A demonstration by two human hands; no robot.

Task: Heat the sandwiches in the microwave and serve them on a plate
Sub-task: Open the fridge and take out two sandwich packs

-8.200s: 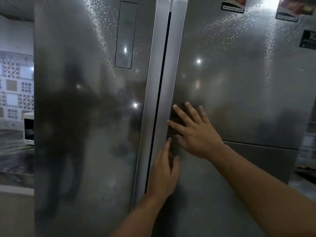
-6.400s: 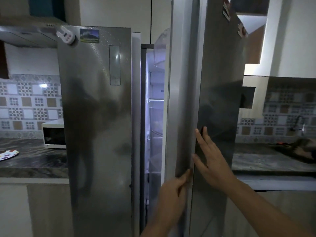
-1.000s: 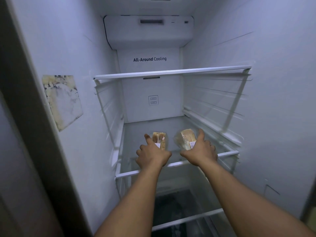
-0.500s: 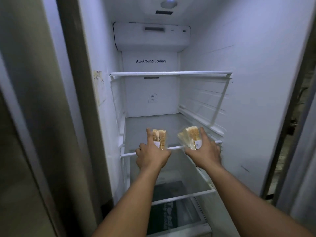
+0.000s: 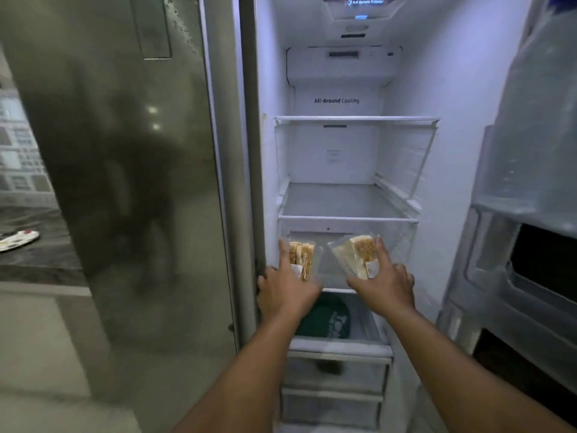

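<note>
I stand in front of the open fridge. My left hand (image 5: 285, 290) grips a wrapped sandwich (image 5: 302, 256) in clear plastic, its cut bread slices facing me. My right hand (image 5: 385, 281) holds a second wrapped sandwich (image 5: 356, 251) with a small white label, tilted to the left. Both sandwiches hang in the air just outside the fridge, in front of and below the middle glass shelf (image 5: 346, 218). A plate (image 5: 17, 240) with coloured markings lies on the dark counter at the far left. The microwave is out of view.
The closed left fridge door (image 5: 125, 182) fills the left side. At the right stands the open right door (image 5: 524, 214) with its bins. A dark green bag (image 5: 324, 320) lies in the lower compartment above two drawers (image 5: 334, 373). The upper shelves hold nothing.
Both hands have drawn the sandwiches off the middle shelf and out of the fridge towards me. I have stepped back, so more of the fridge and both doors show.
</note>
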